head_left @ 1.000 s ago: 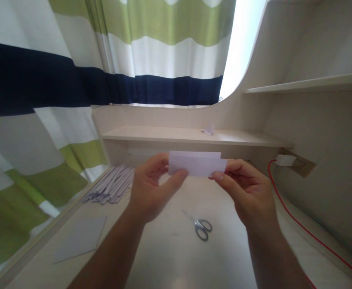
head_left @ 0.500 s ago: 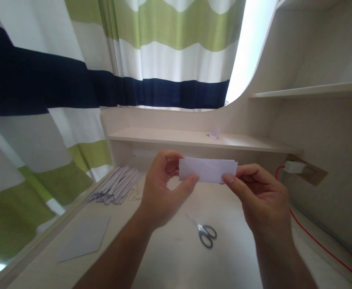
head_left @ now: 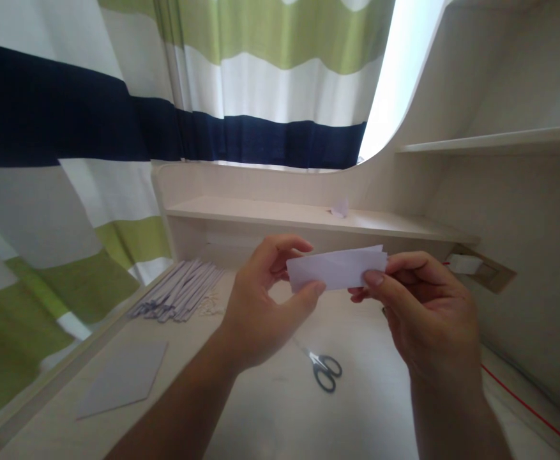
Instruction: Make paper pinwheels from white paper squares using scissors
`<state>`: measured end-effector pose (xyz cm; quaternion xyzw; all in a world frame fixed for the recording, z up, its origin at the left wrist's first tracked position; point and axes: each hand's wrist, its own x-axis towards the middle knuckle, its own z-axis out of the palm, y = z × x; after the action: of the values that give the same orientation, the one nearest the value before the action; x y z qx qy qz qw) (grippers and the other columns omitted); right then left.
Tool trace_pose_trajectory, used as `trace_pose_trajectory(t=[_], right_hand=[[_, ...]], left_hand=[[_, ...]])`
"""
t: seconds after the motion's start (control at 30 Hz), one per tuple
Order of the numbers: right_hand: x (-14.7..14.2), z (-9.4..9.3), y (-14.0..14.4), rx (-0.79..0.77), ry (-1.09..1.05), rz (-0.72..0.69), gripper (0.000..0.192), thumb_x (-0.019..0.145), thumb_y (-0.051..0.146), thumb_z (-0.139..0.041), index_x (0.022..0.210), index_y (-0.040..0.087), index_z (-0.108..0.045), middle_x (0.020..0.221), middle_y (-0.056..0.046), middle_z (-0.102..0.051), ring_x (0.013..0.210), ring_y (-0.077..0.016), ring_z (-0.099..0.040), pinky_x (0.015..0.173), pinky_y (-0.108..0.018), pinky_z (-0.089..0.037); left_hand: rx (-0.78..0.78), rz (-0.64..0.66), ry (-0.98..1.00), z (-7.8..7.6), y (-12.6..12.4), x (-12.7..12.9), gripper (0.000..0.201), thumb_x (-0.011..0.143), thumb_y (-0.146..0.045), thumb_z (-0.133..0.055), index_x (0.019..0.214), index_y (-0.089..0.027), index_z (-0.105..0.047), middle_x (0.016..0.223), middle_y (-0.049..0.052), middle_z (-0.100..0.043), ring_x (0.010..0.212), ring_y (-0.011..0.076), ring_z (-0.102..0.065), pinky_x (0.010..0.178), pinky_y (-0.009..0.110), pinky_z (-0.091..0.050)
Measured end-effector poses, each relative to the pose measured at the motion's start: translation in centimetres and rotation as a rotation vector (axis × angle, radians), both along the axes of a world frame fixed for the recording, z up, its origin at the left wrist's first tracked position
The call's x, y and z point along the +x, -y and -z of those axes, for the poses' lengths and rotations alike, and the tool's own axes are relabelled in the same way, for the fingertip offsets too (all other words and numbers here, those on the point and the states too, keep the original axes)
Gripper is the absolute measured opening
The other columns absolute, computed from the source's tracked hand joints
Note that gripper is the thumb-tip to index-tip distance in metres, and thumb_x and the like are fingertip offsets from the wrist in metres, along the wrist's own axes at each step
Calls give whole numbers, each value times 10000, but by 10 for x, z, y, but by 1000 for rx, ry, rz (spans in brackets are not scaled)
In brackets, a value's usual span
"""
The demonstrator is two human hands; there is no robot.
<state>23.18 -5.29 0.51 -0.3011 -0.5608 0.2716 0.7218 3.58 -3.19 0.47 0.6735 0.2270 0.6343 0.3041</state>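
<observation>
1. Curtain fabric in navy, white and green stripes (head_left: 92, 128) hangs along the left edge of the pale wooden tabletop (head_left: 270, 415). On the tabletop lie a flat grey paper sheet (head_left: 121, 378) and, further back, a bundle of folded white paper strips (head_left: 179, 297).

2. Left hand (head_left: 255, 306): the thumb lies along the lower near edge of the folded white paper strip (head_left: 336, 268) and the fingers curl behind its left end. The grip is closed on the paper. The forearm rises from the lower left, with the wrist bent inward.

3. Held between the two hands, the folded white paper strip sits above the tabletop, roughly level, with its long edges running left to right. For a clean crease, it seems best to keep the layered edges lined up and to press evenly along the fold.

4. Directly below the strip, small grey-handled scissors (head_left: 325, 370) lie on the tabletop untouched.

5. Right hand (head_left: 418, 313): the thumb presses on the front of the strip's right end and the fingers back it from behind, so this grip is also closed on the paper. The forearm comes up from the lower right.

6. Behind the hands runs a low wooden shelf (head_left: 308, 220), and a red cable (head_left: 529, 409) trails along the right wall.
</observation>
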Motion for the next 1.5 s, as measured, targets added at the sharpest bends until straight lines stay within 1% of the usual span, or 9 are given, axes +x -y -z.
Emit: trace_pose_trajectory(t=[0.13, 0.23, 0.33, 0.43, 0.53, 0.73, 0.83, 1.17, 1.5], right_hand=[[1, -2, 0, 19, -22, 39, 173, 794, 181, -884, 869, 249, -743, 742, 24, -750, 630, -161, -736, 626, -289, -638], [2, -6, 5, 51, 15, 54, 177, 790, 180, -886, 865, 252, -743, 762, 21, -748, 642, -151, -724, 625, -277, -634], [3, -10, 16, 31, 146, 54, 157, 807, 174, -868, 857, 249, -740, 780, 6, -754, 661, -155, -720, 621, -276, -622], [5, -13, 26, -16, 308, 35, 140, 814, 187, -861, 846, 234, -733, 814, -12, -760, 698, -157, -714, 632, -270, -600], [5, -12, 30, -24, 380, -6, 143, 812, 196, -863, 854, 223, -729, 817, -14, -748, 711, -148, -695, 649, -260, -582], [2, -12, 25, -37, 228, -73, 141, 856, 276, -840, 986, 267, -787, 829, -16, -768, 702, -166, -703, 623, -276, -605], [5, -12, 20, -51, 261, -158, 73, 905, 332, -800, 934, 269, -822, 781, -12, -775, 678, -156, -705, 623, -267, -606], [2, -8, 17, -24, 162, -211, 30, 877, 287, -840, 861, 268, -824, 757, 19, -769, 648, -108, -675, 619, -212, -570], [5, -4, 15, 35, 219, -80, 174, 963, 377, -735, 942, 239, -839, 746, -21, -757, 660, -149, -669, 604, -258, -560]], left_hand=[[22, -19, -63, -4, 4, 0, 361, 791, -125, -813, 1102, -236, -669, 972, 16, -718, 855, 156, -693, 739, 244, -568], [65, -102, -249, -11, 10, -5, 247, 790, -156, -820, 1011, -217, -727, 916, 20, -747, 815, 172, -693, 727, 272, -555], [80, -83, -384, -17, 16, -11, 101, 862, -267, -792, 954, -225, -788, 859, 13, -777, 765, 170, -695, 715, 287, -534], [59, -34, -412, -19, 21, -14, 125, 916, -335, -749, 931, -232, -817, 816, 13, -786, 729, 167, -688, 670, 285, -510], [31, -5, -410, -19, 24, -13, 122, 920, -301, -739, 908, -216, -825, 816, 23, -788, 719, 166, -676, 629, 276, -492], [-57, 64, -250, -12, 21, -5, 143, 914, -318, -755, 925, -194, -824, 845, 55, -792, 772, 193, -704, 655, 288, -524], [-80, 111, -156, -9, 17, -1, 164, 904, -342, -773, 926, -189, -825, 846, 61, -790, 781, 196, -710, 680, 297, -542], [-88, 201, -92, -6, 16, 1, 158, 893, -338, -791, 935, -191, -831, 870, 65, -798, 794, 191, -714, 702, 296, -562], [-90, 167, -110, -10, 19, 3, 144, 900, -307, -770, 928, -176, -823, 867, 69, -801, 796, 195, -720, 713, 303, -562]])
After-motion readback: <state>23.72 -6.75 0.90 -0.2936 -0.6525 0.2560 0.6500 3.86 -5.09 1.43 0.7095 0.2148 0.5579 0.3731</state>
